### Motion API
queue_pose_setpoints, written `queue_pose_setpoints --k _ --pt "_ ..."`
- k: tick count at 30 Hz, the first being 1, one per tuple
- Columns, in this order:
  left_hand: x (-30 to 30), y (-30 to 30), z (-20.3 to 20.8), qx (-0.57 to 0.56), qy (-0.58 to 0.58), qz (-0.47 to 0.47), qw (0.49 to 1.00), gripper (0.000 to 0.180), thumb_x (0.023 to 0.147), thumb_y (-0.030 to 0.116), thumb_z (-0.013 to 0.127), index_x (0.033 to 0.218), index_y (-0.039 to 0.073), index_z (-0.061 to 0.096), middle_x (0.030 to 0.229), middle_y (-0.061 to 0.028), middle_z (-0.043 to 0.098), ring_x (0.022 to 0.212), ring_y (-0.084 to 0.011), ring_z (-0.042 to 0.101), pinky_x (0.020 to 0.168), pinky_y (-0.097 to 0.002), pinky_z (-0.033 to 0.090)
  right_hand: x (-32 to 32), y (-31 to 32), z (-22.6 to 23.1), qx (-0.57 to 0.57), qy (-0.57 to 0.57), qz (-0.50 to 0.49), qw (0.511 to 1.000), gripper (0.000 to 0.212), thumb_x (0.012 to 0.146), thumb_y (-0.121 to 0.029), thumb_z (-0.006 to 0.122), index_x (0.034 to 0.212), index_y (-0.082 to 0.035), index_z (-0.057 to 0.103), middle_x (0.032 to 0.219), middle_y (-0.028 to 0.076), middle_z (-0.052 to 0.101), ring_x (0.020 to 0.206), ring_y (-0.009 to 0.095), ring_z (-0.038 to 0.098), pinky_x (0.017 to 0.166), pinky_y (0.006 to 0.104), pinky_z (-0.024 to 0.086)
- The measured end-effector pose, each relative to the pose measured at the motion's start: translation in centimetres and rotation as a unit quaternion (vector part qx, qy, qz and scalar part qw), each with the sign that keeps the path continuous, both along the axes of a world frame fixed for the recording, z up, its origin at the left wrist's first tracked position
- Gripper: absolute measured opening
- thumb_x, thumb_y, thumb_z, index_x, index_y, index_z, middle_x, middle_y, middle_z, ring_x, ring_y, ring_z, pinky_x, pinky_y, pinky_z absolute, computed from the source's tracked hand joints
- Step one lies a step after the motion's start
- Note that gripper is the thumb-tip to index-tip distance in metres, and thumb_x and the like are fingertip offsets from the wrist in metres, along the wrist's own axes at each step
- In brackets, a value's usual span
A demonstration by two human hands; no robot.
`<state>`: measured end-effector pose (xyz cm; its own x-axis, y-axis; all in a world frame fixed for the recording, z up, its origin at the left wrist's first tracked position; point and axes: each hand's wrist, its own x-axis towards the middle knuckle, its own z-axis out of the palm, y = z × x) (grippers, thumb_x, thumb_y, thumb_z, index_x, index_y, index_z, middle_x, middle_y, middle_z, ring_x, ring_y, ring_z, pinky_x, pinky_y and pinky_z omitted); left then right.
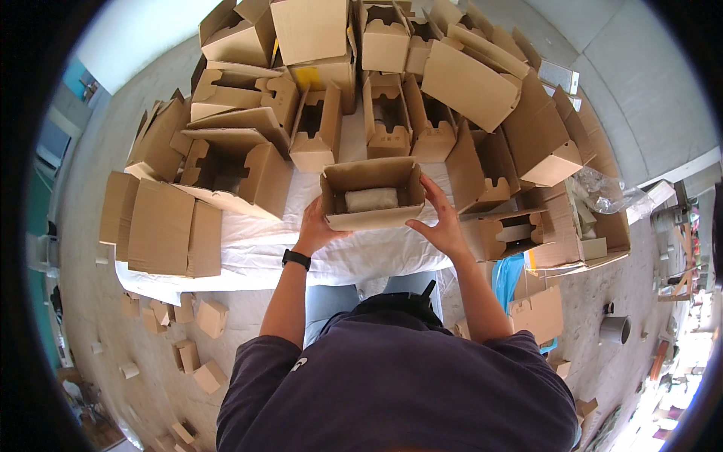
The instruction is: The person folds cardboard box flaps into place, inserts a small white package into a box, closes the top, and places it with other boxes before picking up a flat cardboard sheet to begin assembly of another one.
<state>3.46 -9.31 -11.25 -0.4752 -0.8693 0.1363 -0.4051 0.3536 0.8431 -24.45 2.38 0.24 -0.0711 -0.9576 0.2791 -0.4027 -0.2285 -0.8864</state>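
Note:
Between my two hands is a small open-topped cardboard box (371, 219), tilted so that its inside shows. A whitish, padded-looking bundle (370, 199) lies on its bottom; what the bundle is made of I cannot tell. My left hand (319, 227), with a black band on the wrist, grips the box's left end, its thumb along the near wall. At the right end my right hand (443, 224) holds it with the thumb at the near corner and the fingers along the side. Some fingertips are hidden behind the box.
A white cloth (260, 245) covers the table. Open cardboard boxes (256, 177) crowd its left, far and right sides. Clear plastic wrap (599, 190) hangs at the right. Cardboard pieces (212, 318) litter the floor at left; a grey bucket-like cylinder (615, 329) lies at right.

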Motion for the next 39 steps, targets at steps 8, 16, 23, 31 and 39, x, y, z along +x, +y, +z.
queue_pose_setpoints --k 8,16,23,31,39 --pt "-0.4 0.3 1.1 -0.006 -0.006 -0.004 1.000 0.093 0.045 0.031 0.091 0.124 0.004 0.050 0.117 -0.0169 0.060 0.110 -0.0351 0.057 0.096 -0.0426 0.045 0.6 -0.3 -2.3 -0.091 -0.073 -0.039 0.992 0.079 0.068 0.002 0.080 0.136 -0.006 0.041 0.148 0.015 0.038 0.133 0.027 0.043 0.109 0.0406 0.038" --pt "0.0 0.1 -0.2 0.018 -0.016 0.005 1.000 0.094 0.045 0.033 0.090 0.124 0.004 0.049 0.119 -0.0164 0.060 0.112 -0.0348 0.055 0.098 -0.0431 0.042 1.6 0.9 -0.2 -0.154 0.079 -0.075 0.982 0.036 0.068 0.000 0.081 0.098 -0.005 0.062 0.140 0.019 0.047 0.127 0.033 0.050 0.101 0.0392 0.045" --pt "0.0 -0.1 -0.5 0.012 -0.050 0.009 0.999 0.096 0.047 0.036 0.090 0.127 0.004 0.048 0.123 -0.0166 0.057 0.116 -0.0339 0.052 0.102 -0.0428 0.039 2.6 1.0 -0.6 -0.094 0.069 -0.109 0.987 0.036 0.070 -0.004 0.081 0.091 -0.006 0.051 0.136 0.017 0.053 0.119 0.034 0.057 0.100 0.0385 0.045" --pt "0.3 -0.3 -1.5 0.008 -0.067 0.010 0.998 0.100 0.047 0.038 0.090 0.130 0.004 0.047 0.126 -0.0173 0.055 0.119 -0.0341 0.050 0.104 -0.0436 0.037 1.4 -0.1 -0.6 -0.104 0.153 0.019 0.982 0.047 0.072 -0.002 0.079 0.107 -0.004 0.048 0.136 0.016 0.052 0.123 0.032 0.053 0.104 0.0440 0.042" --pt "0.0 0.0 -0.7 -0.002 -0.060 0.014 0.998 0.098 0.047 0.038 0.089 0.129 0.003 0.048 0.127 -0.0170 0.055 0.120 -0.0339 0.050 0.104 -0.0433 0.037 0.4 -0.9 -2.9 -0.022 -0.407 -0.008 0.913 0.044 0.097 -0.026 0.055 0.134 -0.005 0.041 0.136 0.019 0.048 0.126 0.027 0.048 0.106 0.0374 0.036"
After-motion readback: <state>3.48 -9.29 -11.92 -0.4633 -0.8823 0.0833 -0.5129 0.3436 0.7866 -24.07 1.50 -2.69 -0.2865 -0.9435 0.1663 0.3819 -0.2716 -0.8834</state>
